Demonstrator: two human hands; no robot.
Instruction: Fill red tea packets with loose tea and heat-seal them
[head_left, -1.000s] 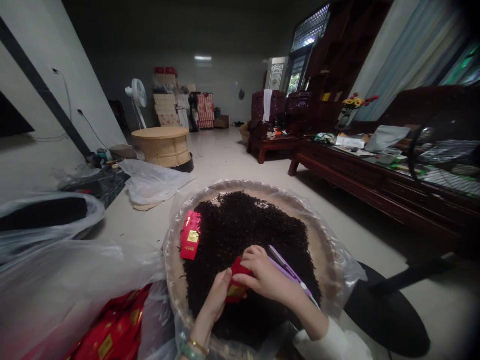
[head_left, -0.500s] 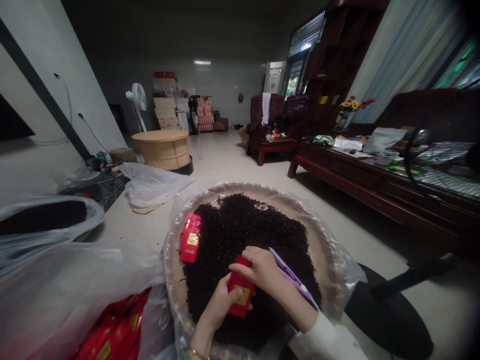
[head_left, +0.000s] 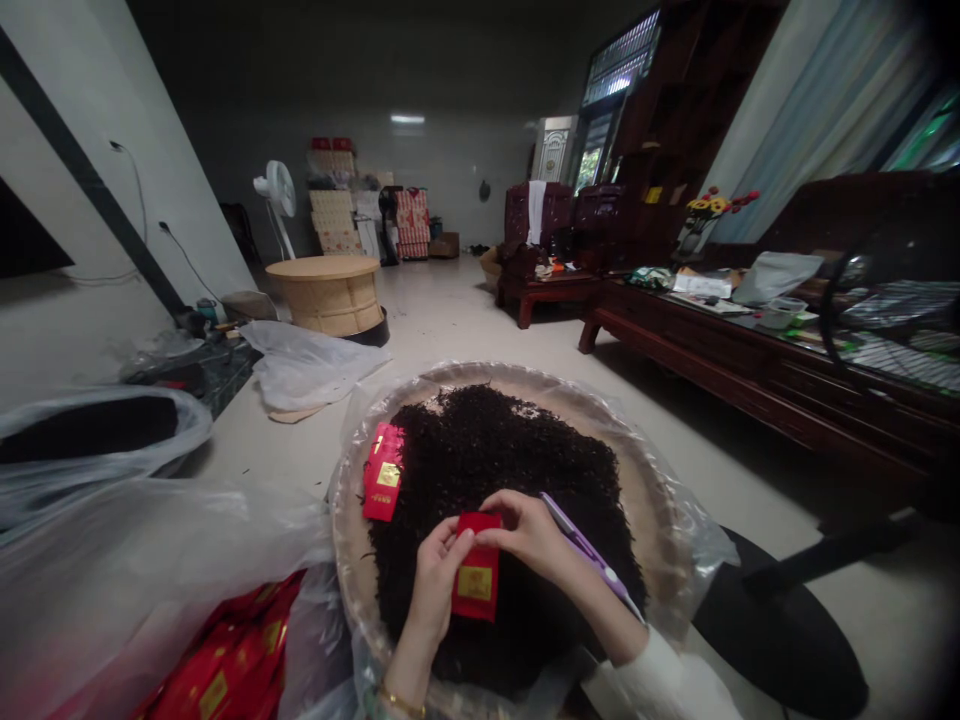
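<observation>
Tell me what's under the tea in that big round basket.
The tea sits in the woven basket, whose pale floor shows around the heap. What lies directly beneath it is hidden.

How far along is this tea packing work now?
Looks done: red packets on the tea's left side, more in the clear plastic bag at lower left. In hand: the left hand and right hand pinch one red packet. Still left: a large heap of black tea in the round bamboo tray.
</observation>
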